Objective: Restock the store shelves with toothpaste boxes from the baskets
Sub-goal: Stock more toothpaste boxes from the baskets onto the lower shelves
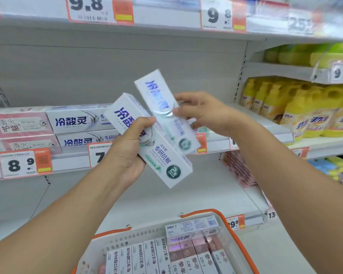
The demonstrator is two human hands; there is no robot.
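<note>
While stocked toothpaste boxes (pixel 77 121) lie on the shelf (pixel 67 164) at left, the left hand (pixel 127 153) grips one white box (pixel 158 151); the right hand (pixel 202 113) pinches a second box (pixel 158 95), above the basket (pixel 236 230).

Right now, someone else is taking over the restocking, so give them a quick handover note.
Left hand grips one white toothpaste box. Right hand pinches a second white box; both are tilted in front of the middle shelf.
Done: matching white boxes and pink ones already sit on that shelf's left part.
Left: shelve these two, then empty the orange-rimmed basket below, which holds many more boxes.
</note>
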